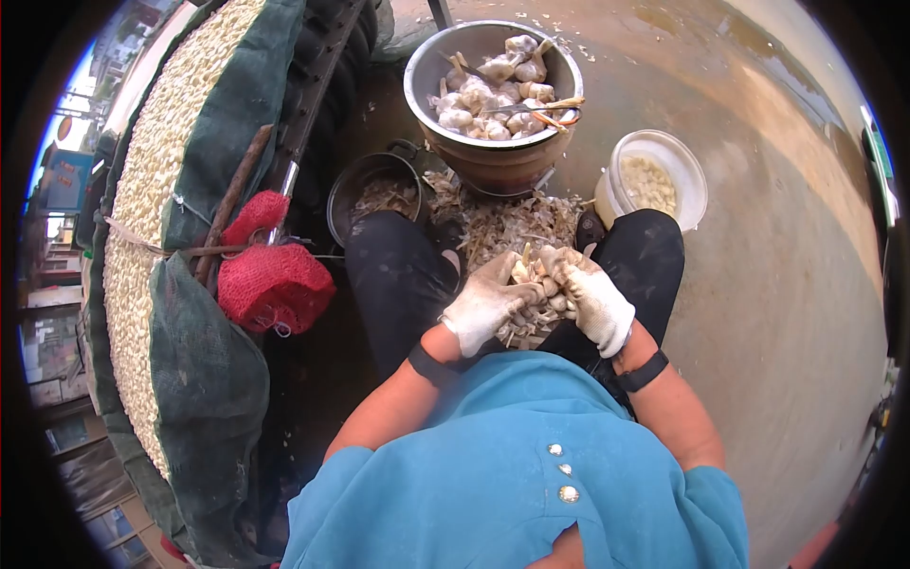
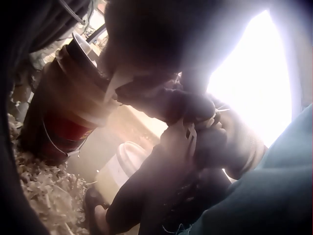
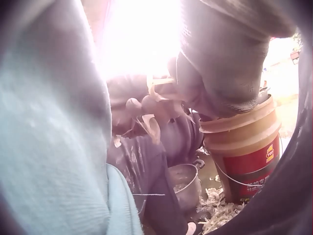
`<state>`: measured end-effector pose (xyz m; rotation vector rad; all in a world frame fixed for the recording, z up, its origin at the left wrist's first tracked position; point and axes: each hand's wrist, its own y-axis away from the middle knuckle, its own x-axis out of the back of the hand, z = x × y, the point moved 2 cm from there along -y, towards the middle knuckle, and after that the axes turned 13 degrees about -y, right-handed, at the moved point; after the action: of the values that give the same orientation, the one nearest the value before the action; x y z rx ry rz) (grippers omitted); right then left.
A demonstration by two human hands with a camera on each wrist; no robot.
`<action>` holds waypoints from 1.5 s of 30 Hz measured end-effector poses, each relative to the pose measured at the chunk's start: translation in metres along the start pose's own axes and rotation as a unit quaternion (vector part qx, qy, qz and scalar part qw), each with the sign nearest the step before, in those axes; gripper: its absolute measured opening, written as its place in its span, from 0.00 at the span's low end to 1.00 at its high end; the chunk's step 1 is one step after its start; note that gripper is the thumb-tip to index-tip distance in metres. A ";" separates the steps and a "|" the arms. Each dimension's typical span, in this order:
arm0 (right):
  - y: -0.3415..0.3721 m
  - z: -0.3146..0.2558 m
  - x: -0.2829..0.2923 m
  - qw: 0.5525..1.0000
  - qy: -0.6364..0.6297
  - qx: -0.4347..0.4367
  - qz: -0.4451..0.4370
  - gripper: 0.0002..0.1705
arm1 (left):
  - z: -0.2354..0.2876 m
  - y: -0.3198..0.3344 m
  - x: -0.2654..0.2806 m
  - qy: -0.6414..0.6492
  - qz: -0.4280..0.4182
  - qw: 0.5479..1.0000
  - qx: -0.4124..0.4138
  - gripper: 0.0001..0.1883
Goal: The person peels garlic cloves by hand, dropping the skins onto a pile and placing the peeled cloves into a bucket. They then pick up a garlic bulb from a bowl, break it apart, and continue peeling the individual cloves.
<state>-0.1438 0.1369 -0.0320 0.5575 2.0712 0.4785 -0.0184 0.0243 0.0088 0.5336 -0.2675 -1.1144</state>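
Note:
Two hands in pale work gloves meet over the lap in the head view, with garlic cloves (image 1: 548, 287) gathered between them. The left hand (image 1: 488, 303) curls round cloves from one side, its thumb toward the middle. From the other side the right hand (image 1: 592, 299) bends its fingers and pinches at the same garlic. In the right wrist view, round cloves (image 3: 149, 104) with strips of loose papery skin (image 3: 152, 128) show beside the right hand (image 3: 222, 63). Glare and shadow blur the left hand (image 2: 156, 49) in the left wrist view.
Ahead stands a bucket topped by a basin (image 1: 414, 100) of garlic bulbs (image 1: 493, 90). A white tub (image 1: 697, 180) holds peeled cloves. Husks (image 1: 521, 228) litter the ground near a metal pot (image 1: 339, 213). At left are a long green sack (image 1: 213, 379) and red netting (image 1: 275, 284).

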 end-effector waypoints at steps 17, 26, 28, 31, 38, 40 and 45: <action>0.007 -0.009 -0.014 0.984 -0.114 -0.136 -0.010 0.20 | -0.016 -0.006 0.016 0.093 -0.074 0.989 -0.083 0.20; 0.010 -0.010 -0.013 0.985 -0.109 -0.133 -0.002 0.18 | -0.021 -0.006 0.022 0.160 -0.094 0.977 -0.109 0.30; 0.009 -0.007 -0.011 0.983 -0.124 -0.134 0.007 0.16 | -0.019 -0.004 0.022 0.075 -0.029 0.991 -0.106 0.29; 0.010 -0.006 -0.011 0.975 -0.159 -0.144 -0.050 0.13 | -0.010 -0.005 0.011 0.028 0.006 0.998 -0.059 0.18; 0.011 -0.008 -0.019 0.986 -0.107 -0.126 -0.001 0.10 | -0.001 -0.001 0.000 -0.214 0.132 0.958 -0.135 0.07; 0.010 -0.007 -0.018 0.990 -0.066 -0.119 0.021 0.13 | -0.001 0.000 0.000 -0.301 0.163 0.922 -0.179 0.08; 0.012 -0.008 -0.019 0.990 -0.057 -0.126 0.024 0.10 | -0.013 -0.001 0.000 -0.396 0.164 0.866 -0.258 0.08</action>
<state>-0.1393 0.1349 -0.0085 0.4727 1.8563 0.7091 -0.0127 0.0273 -0.0024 -0.4710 -0.7170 -0.9639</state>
